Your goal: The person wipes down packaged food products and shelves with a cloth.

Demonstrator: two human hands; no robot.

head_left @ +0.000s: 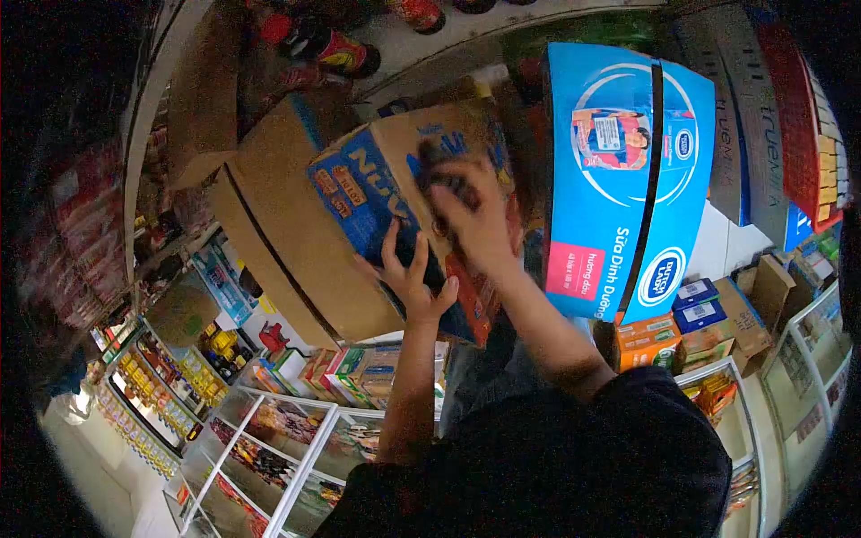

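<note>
L hand (414, 273): fingers spread, thumb held away from the index finger; fingertips at the blue printed panel of the "NUV" carton (395, 152). No item is visible between thumb and fingers. R hand (471, 211): on the adjoining brown panel of the same ctn., fingers bent, btwn. the printed panel and the ctn.'s far edge. Fingertip area is dark and blurred; cannot tell whether R hand pinches anything or only presses.

"NUV" carton position: center of view, tilted, in front of the torso, btwn. the plain brown carton (296, 242) (L side) and the blue Dutch Lady carton (587, 179) (R side). Plain brown carton: tilted, w/ dark strip across its face. Blue Dutch Lady carton: pink panel marked "hương dâu", dark strip running lengthwise.

Surroundings: red-capped bottle (336, 51) lies at upper L, w/ dark contents. True Milk cartons (762, 125) at upper R. Orange box (647, 341) sits just below the blue Dutch Lady carton, beside dark blue packs (700, 309). White wire rack (309, 448) w/ packets at lower L.
</note>
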